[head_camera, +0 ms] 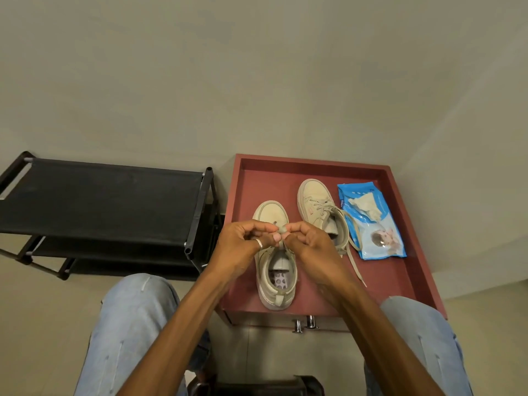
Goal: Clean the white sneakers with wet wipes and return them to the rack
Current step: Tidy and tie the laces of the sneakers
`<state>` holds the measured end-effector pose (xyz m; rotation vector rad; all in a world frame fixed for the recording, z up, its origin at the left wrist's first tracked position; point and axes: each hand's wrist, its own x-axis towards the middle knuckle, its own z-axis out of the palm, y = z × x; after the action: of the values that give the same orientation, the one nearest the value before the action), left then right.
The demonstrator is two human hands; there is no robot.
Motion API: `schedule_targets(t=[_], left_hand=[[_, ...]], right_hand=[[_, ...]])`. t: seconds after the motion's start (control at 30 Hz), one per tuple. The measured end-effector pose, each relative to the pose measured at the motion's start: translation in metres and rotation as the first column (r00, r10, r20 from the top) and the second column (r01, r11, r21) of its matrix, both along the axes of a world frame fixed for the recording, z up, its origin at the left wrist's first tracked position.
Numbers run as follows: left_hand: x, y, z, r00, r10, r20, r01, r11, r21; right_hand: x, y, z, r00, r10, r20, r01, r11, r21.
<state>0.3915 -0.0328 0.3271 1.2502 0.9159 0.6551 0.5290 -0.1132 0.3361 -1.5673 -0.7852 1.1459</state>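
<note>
Pinching a pale scrap (283, 229) with curled fingers, left hand (245, 244) and right hand (311, 247) meet mid-frame above the sneaker (271, 214), its toe pointing frame-top.

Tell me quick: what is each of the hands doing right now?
Left hand: fingers curled, pinching the lace above the near sneaker.
Right hand: fingers curled, pinching the same lace.

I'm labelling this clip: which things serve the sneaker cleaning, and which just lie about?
Job: near sneaker, its lace pinched by left hand and right hand; far sneaker; wipes pack; rack.
Lying about: red tray under them; metal handles.
</note>
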Motion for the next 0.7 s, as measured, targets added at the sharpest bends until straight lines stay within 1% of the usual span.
schedule_targets(t=[0.1,0.17,0.27,0.37,0.53,0.6,0.63,0.67,0.7], left_hand=[[-0.002,0.003,-0.001,1.0,-0.015,-0.004,0.015,1.0,-0.028],[-0.003,0.004,-0.002,0.997,-0.068,-0.022,0.069,0.998,0.007],[-0.005,0.003,-0.004,0.992,-0.113,-0.052,0.117,0.991,0.07],[-0.005,0.006,-0.008,0.992,-0.093,-0.091,0.104,0.987,0.124],[-0.007,0.003,-0.007,0.979,-0.164,-0.118,0.187,0.957,0.222],[-0.007,0.002,-0.007,0.977,-0.157,-0.141,0.194,0.932,0.307],[-0.007,0.003,-0.008,0.979,-0.141,-0.148,0.188,0.906,0.38],[-0.008,0.004,-0.009,0.98,-0.128,-0.154,0.187,0.859,0.477],[-0.008,0.005,-0.011,0.978,-0.123,-0.17,0.201,0.782,0.591]], right_hand=[[0.003,0.0,0.003,0.997,0.071,-0.014,-0.071,0.997,-0.007],[0.004,-0.001,0.004,0.996,0.087,0.016,-0.086,0.996,-0.006],[0.006,0.0,0.003,0.991,0.063,0.115,-0.06,0.998,-0.028],[0.005,0.002,-0.001,0.988,0.032,0.149,-0.024,0.998,-0.053],[0.001,0.008,-0.004,0.971,-0.038,0.234,0.049,0.998,-0.039],[0.001,0.01,-0.004,0.972,-0.037,0.233,0.047,0.998,-0.036],[0.002,0.01,-0.004,0.974,-0.031,0.226,0.04,0.999,-0.037],[0.002,0.011,-0.004,0.975,-0.026,0.221,0.035,0.999,-0.036],[0.002,0.011,-0.005,0.977,-0.026,0.213,0.035,0.999,-0.039]])
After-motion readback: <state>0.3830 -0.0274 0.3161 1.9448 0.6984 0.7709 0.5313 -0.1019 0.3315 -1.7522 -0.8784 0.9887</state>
